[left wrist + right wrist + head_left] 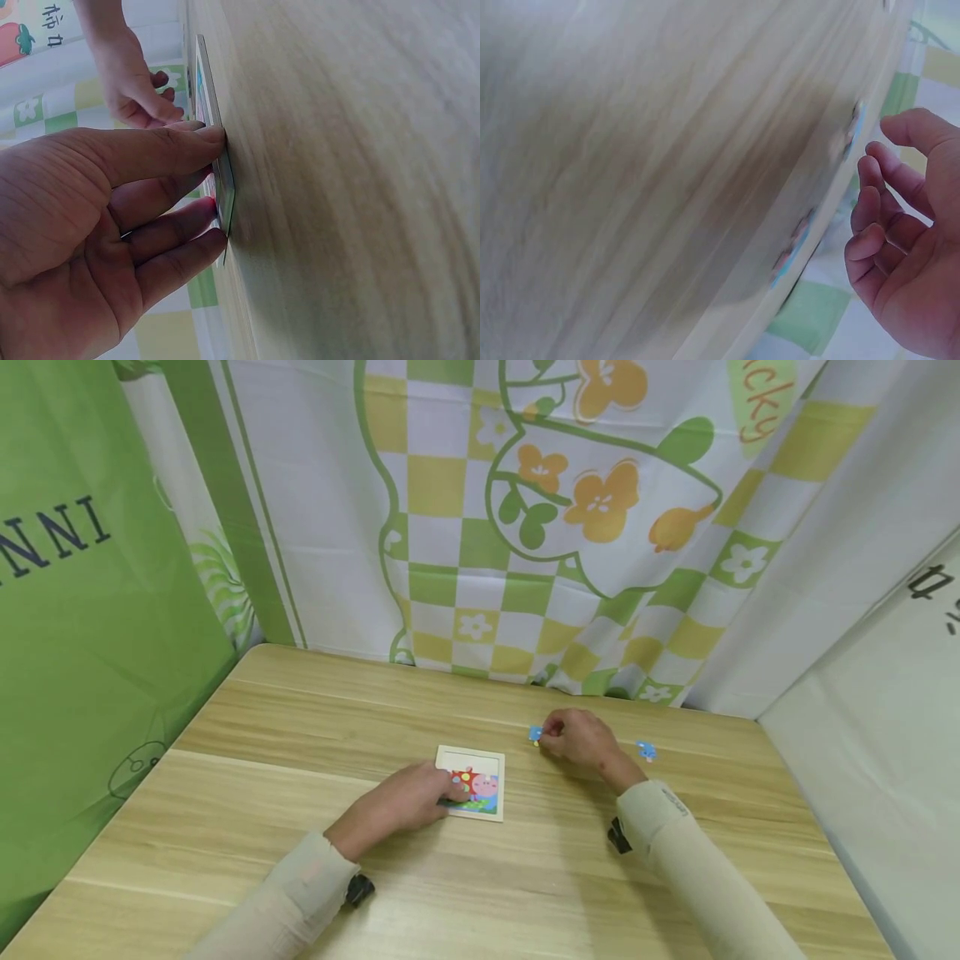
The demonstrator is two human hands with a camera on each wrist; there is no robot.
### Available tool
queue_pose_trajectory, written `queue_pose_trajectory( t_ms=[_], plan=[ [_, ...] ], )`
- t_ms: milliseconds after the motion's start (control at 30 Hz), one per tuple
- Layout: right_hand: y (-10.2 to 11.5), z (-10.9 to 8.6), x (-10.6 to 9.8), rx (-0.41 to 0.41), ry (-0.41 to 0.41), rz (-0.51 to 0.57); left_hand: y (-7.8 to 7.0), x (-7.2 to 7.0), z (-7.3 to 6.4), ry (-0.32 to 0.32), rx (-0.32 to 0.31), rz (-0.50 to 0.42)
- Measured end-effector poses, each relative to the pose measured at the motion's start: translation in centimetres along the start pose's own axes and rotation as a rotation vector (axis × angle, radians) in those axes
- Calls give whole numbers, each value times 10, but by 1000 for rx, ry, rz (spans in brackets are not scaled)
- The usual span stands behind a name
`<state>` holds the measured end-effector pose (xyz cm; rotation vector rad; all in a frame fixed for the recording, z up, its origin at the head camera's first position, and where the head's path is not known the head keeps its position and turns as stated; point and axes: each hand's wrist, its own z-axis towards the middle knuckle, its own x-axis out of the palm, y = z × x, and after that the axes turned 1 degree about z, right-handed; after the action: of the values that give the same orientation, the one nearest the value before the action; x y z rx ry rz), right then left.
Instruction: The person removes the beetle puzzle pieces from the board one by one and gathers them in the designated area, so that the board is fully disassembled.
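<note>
A small square jigsaw board (pixel 489 817) with a pale wooden frame lies on the table, its picture partly filled with a pink-faced character in red. My left hand (pixel 412 795) holds it by the left side, thumb at the edge and fingertips over the picture, as the left wrist view shows (pixel 150 187). Just left of my right hand (pixel 581 739) a blue jigsaw piece (pixel 535 734) lies on the tabletop. In the right wrist view the thumb and index fingertips (pixel 891 129) are apart, close over a piece (pixel 855 129), with the other fingers loosely curled.
Another blue jigsaw piece (pixel 647 751) lies to the right of my right wrist. The wood-grain table (pixel 480 885) ends at a patterned curtain (pixel 480 577) behind. A green cloth (pixel 82 635) hangs at the left and a white one (pixel 885 735) at the right.
</note>
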<state>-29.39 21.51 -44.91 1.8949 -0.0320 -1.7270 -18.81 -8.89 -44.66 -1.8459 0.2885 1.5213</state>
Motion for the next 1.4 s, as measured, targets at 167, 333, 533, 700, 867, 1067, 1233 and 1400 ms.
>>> queue_pose_trajectory(
  t_ms=[167,333,533,700,867,1067,1233,1400],
  plan=[
    [14,-3,4,-92,-38,12,0,1,0,-5,3,4],
    [32,-10,15,-157,-21,38,1,1,1,-7,12,2],
    [54,-21,28,-187,44,69,1,0,1,5,4,-6],
    [65,-30,36,-215,84,87,1,0,1,7,18,2],
    [69,-35,41,-238,73,75,2,-1,1,3,37,9],
    [72,-43,43,-254,43,0,1,-1,1,0,46,22],
    [76,-46,43,-247,35,-44,1,-1,0,0,39,18],
    [78,-46,44,-250,31,-54,2,-1,0,-7,39,17]
  ],
)
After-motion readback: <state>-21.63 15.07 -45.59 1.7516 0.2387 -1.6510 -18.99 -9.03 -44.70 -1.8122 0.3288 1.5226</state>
